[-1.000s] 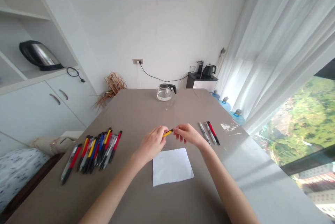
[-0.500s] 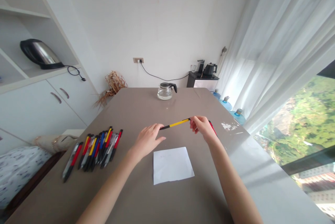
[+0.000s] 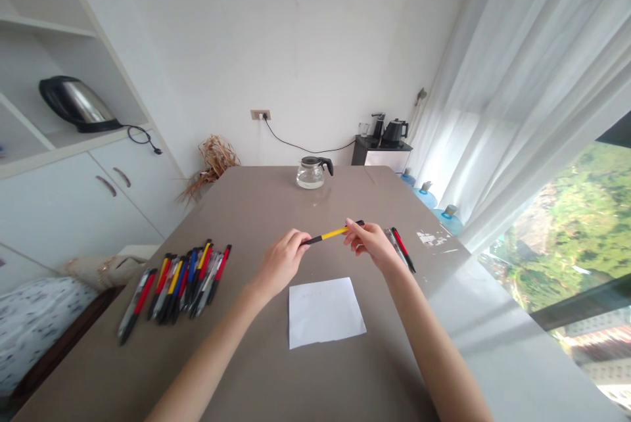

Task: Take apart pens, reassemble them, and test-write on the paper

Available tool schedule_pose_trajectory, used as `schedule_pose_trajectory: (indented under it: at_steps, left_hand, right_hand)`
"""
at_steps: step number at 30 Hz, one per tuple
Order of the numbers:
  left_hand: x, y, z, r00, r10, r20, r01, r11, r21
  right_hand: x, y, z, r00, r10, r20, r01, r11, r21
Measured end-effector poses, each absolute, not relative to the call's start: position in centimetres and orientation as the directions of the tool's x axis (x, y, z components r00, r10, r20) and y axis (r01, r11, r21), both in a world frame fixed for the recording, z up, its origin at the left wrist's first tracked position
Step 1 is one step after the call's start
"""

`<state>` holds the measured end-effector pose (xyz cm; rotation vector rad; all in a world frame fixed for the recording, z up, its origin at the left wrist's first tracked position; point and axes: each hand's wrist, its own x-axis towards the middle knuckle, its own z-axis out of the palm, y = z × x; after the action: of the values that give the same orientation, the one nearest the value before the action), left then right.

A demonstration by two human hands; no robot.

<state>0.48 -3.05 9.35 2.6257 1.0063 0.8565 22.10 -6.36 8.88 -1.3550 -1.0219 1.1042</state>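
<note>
Pinching a yellow-and-black pen [image 3: 334, 233] near its opposite ends, left hand [image 3: 279, 260] and right hand [image 3: 371, 242] are nearly closed.

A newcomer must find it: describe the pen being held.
On the brown table, find the white paper. Just beyond, the left hand and right hand hold a yellow-and-black pen. Unlike the other pens, it alone is in hand.

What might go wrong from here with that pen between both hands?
The yellow-and-black pen is held above the table by the left hand and right hand; a slack grip might drop it. The red-and-black pen appears beside the right hand; a sideways swing might nudge it.
</note>
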Motion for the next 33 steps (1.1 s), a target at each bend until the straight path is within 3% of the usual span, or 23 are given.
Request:
schedule_pose_trajectory:
  at_steps: [5, 11, 16, 20, 24, 27, 29, 31, 33]
  left_hand:
    - [0.5, -3.0, 9.5, 0.530, 0.687, 0.497, 0.521, -0.726, 0.448]
    - [0.4, -3.6, 10.0, 0.550, 0.677, 0.489, 0.575, -0.731, 0.367]
    - [0.8, -4.2, 10.3, 0.529, 0.720, 0.450, 0.475, -0.690, 0.546]
    - [1.1, -3.9, 9.6, 0.466, 0.820, 0.332, 0.348, -0.514, 0.784]
    - [1.7, -3.1, 8.3, 0.436, 0.892, 0.118, 0.057, -0.158, 0.986]
    - [1.9, -2.4, 7.5, 0.483, 0.873, -0.070, -0.117, 0.144, 0.983]
    - [1.8, -2.0, 7.2, 0.548, 0.819, -0.169, -0.112, 0.273, 0.956]
    - [1.5, -1.8, 7.1, 0.597, 0.775, -0.208, -0.043, 0.290, 0.956]
    - [1.3, -1.7, 7.2, 0.582, 0.792, -0.182, 0.056, 0.185, 0.981]
  right_hand:
    - [21.7, -6.5, 9.2, 0.184, 0.975, -0.122, -0.148, -0.095, -0.984]
    - [21.4, -6.6, 9.6, 0.185, 0.973, -0.140, -0.227, -0.097, -0.969]
    - [21.5, -6.5, 9.5, 0.170, 0.978, -0.124, -0.289, -0.070, -0.955]
    - [21.4, -6.4, 9.3, 0.166, 0.982, -0.087, -0.313, -0.031, -0.949]
    - [21.1, -6.6, 9.4, 0.164, 0.985, -0.043, -0.280, 0.005, -0.960]
    - [20.8, -6.8, 9.6, 0.136, 0.990, 0.029, -0.218, 0.059, -0.974]
    - [20.8, -6.9, 9.6, 0.120, 0.991, 0.056, -0.186, 0.078, -0.979]
    - [20.8, -6.8, 9.5, 0.136, 0.990, 0.032, -0.173, 0.055, -0.983]
    - [20.9, -6.7, 9.3, 0.174, 0.985, -0.018, -0.177, 0.013, -0.984]
